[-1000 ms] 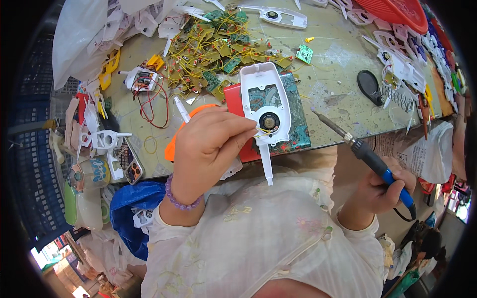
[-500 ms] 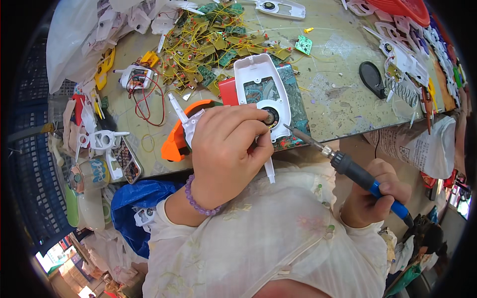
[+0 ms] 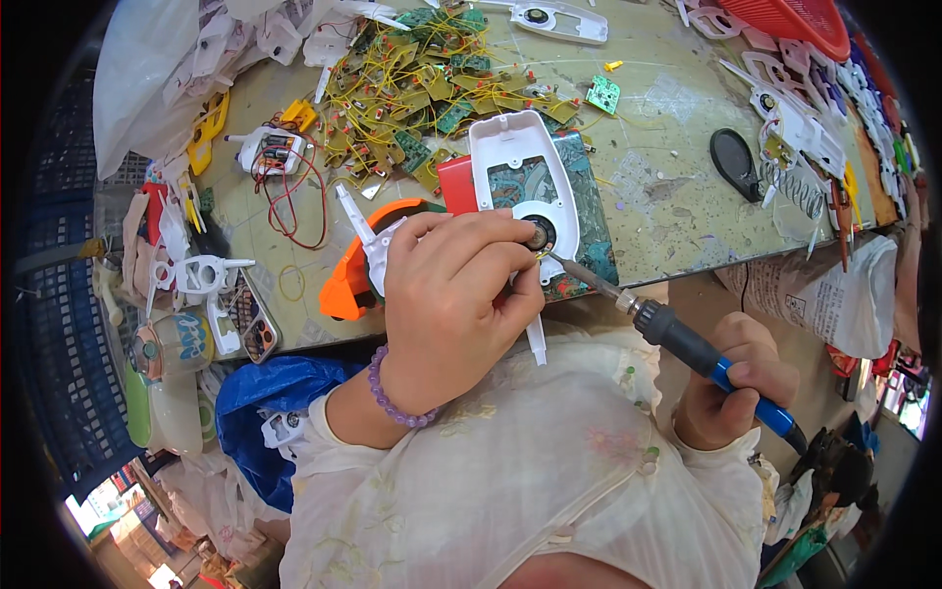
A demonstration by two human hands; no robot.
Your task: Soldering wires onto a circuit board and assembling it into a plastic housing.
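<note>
Center: left hand [image 3: 461, 299] curled at a speaker [image 3: 544, 234], grasp unclear; right hand [image 3: 738, 388] grips a soldering iron [image 3: 670, 328]. Right: sack [image 3: 834, 304], blurred print.

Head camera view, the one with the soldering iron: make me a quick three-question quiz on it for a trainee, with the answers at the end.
1. Which hand holds the soldering iron?
2. Fill in the blank: the beaded bracelet on the left wrist is ____ in colour.
3. Which of these lies to the right of the white casing?
(a) the orange piece
(b) the black oval piece
(c) the white unit with red wires

Key:
1. The right hand.
2. Purple.
3. b
</note>
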